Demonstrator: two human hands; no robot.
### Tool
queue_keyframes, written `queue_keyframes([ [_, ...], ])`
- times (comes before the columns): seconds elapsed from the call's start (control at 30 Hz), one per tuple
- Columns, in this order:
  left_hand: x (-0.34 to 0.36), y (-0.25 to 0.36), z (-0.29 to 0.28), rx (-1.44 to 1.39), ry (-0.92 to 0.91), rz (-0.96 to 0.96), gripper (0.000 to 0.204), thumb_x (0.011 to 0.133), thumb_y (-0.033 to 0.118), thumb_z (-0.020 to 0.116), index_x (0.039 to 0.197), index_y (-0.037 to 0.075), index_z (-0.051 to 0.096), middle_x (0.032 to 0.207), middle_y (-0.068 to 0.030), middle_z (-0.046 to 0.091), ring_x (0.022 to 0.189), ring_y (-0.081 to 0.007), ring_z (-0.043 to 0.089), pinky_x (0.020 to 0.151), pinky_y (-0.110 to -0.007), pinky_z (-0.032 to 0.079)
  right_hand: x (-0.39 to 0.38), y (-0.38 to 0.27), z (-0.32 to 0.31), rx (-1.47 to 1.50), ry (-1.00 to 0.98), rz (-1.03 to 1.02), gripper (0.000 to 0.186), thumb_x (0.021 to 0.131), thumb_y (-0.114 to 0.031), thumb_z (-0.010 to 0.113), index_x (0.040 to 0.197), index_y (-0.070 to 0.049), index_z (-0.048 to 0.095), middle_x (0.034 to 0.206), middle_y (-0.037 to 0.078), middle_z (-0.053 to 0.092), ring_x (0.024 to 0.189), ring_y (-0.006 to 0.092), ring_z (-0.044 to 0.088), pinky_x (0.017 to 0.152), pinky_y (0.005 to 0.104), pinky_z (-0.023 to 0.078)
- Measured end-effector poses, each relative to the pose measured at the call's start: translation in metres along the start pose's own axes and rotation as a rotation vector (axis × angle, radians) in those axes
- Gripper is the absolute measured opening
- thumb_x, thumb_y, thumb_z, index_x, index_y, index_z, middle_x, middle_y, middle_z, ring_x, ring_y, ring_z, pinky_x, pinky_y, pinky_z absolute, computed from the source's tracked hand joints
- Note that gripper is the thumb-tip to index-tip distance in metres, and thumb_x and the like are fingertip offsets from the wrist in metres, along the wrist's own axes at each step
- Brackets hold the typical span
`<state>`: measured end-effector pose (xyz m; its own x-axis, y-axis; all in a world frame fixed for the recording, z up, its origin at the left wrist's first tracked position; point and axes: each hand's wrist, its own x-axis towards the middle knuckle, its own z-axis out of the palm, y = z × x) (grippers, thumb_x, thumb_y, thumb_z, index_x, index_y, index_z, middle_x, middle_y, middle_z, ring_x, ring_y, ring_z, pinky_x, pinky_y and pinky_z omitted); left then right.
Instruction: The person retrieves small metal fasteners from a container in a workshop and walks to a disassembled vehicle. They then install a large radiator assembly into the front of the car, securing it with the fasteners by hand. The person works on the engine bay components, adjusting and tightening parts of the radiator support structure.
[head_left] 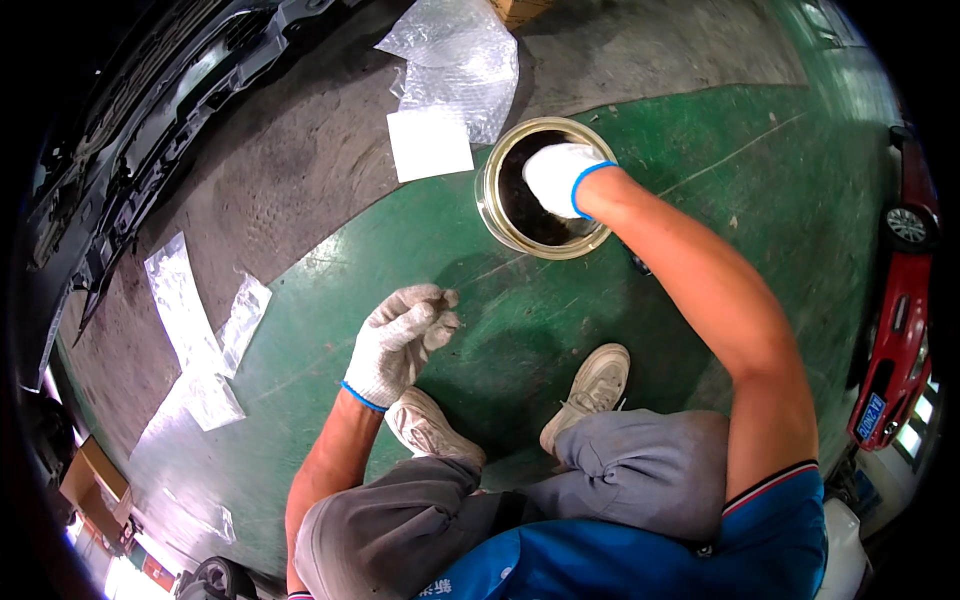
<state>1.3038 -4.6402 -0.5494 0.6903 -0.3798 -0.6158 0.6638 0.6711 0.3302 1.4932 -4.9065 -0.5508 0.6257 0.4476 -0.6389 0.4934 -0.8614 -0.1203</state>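
Observation:
A round metal can [491, 205] with a gold-coloured rim stands on the green floor, its inside dark. My right hand [560, 180], in a white knit glove with a blue cuff, reaches down into the can; its fingers are hidden there. My left hand [398, 338] wears a matching glove with greyish, soiled fingertips. It hovers above the floor to the near left of the can, fingers curled in toward the thumb. Whether anything small sits between those fingers cannot be made out.
Clear plastic wrap [455, 65] and a white sheet [430, 145] lie beside the can. More plastic pieces [195, 335] are on the left floor. A dark car part [130, 140] stands far left, a cardboard box [95, 485] lower left, a red car [895, 340] at right.

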Motion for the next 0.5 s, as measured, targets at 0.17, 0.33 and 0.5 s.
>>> queue_keyframes([
  [0.17,0.0,0.0,0.005,0.004,0.024,-0.007,0.023,0.095,0.005,0.066,0.117,-0.003,0.063,0.119,-0.0209,0.067,0.097,-0.0265,0.071,0.08,-0.032,0.062,0.023,0.014,0.02,-0.003,-0.019,0.035,0.021,0.08,-0.008,0.064,0.096,-0.001,0.076,0.101,0.021,0.073,0.093,0.0377,0.072,0.076,0.0471,0.057],
  [0.33,0.0,-0.002,0.001,-0.008,0.037,-0.007,0.025,0.095,0.006,0.067,0.117,-0.003,0.064,0.117,-0.0206,0.068,0.096,-0.0263,0.071,0.079,-0.032,0.06,0.026,0.012,0.023,0.024,0.019,0.06,0.02,0.083,-0.01,0.064,0.096,-0.002,0.077,0.101,0.021,0.074,0.093,0.037,0.072,0.076,0.0469,0.058],
  [0.5,0.0,-0.001,0.001,0.005,0.055,-0.024,0.024,0.095,0.006,0.067,0.117,-0.003,0.064,0.116,-0.0208,0.068,0.095,-0.0263,0.071,0.079,-0.032,0.06,0.019,0.006,0.024,0.058,0.145,0.049,0.02,0.081,-0.011,0.064,0.094,-0.003,0.077,0.098,0.02,0.074,0.092,0.0383,0.072,0.076,0.0479,0.057],
])
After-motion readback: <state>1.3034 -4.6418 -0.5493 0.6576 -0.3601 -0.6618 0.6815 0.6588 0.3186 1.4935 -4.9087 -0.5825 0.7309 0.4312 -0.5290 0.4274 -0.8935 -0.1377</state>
